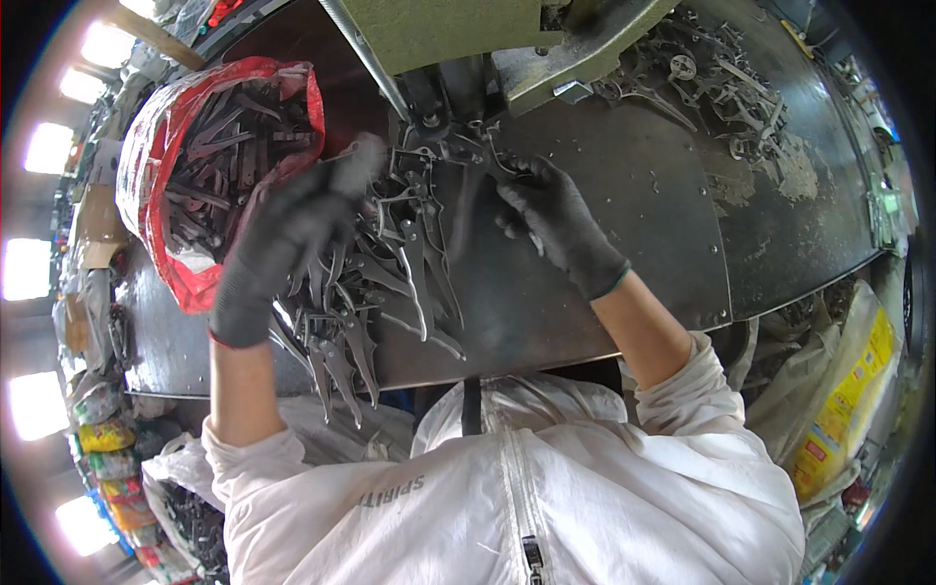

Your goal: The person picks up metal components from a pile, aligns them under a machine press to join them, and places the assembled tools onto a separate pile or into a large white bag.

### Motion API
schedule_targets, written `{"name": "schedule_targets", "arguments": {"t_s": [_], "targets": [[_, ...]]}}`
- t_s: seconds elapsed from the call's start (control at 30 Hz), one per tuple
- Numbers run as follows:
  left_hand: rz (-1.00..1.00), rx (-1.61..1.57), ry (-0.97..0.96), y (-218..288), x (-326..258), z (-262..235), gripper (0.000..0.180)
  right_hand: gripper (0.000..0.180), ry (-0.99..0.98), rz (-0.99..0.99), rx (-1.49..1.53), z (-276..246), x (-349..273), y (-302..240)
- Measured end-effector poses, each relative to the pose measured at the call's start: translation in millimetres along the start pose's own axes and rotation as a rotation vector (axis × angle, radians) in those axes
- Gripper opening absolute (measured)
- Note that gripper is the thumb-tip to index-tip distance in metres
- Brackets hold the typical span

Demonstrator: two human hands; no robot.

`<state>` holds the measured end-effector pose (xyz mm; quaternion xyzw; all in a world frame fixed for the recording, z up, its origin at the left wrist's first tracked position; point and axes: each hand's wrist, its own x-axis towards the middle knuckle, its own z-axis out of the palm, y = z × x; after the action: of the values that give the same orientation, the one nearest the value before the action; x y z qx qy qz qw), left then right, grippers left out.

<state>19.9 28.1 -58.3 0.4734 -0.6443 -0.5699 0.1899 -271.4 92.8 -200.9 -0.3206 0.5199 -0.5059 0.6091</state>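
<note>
My right hand (564, 219), in a dark grey glove, is closed with its thumb and forefinger on a curved metal tool part (499, 161) below the machine head. The far end of that part lies under the machine, among other metal pieces. My left hand (297, 219), gloved too, is smeared by motion, so its fingers do not show clearly. It is over the left side of the bench, between an open bag and a heap of plier-like metal tools (409, 249). Their long curved handles point toward me, and some overhang the bench's near edge.
A green-grey machine (468, 39) stands over the bench's far middle. The white bag with a red rim (314, 107) holds many dark metal strips (210, 175). Small metal parts (751, 107) lie piled at the far right of the dark bench (585, 312). A white and yellow sack (843, 400) stands at lower right.
</note>
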Motion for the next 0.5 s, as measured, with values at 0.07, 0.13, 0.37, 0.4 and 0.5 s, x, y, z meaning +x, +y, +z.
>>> {"name": "schedule_targets", "arguments": {"t_s": [0.07, 0.13, 0.37, 0.4, 0.5], "targets": [[-0.111, 0.122, -0.142, 30.2, -0.5, 53.4, 0.047, 0.024, 0.025, -0.040, 0.107, 14.1, -6.0, 9.7], [-0.187, 0.190, -0.159, 35.3, 6.5, 97.5, 0.048, 0.024, 0.137, -0.243, 0.286, 40.0, -10.8, 11.5], [0.364, 0.686, 0.106, -57.4, 65.1, 117.4, 0.027, 0.036, 0.079, -0.749, -0.406, -224.1, 137.0, 9.5], [0.215, 0.469, 0.100, -66.2, 61.4, 108.9, 0.027, 0.036, 0.136, -0.742, -0.642, -231.7, 137.7, 2.5], [0.086, 0.063, 0.111, -71.3, 57.5, 105.5, 0.031, 0.036, 0.361, -0.679, -1.378, -255.8, 120.4, -40.0]]}}
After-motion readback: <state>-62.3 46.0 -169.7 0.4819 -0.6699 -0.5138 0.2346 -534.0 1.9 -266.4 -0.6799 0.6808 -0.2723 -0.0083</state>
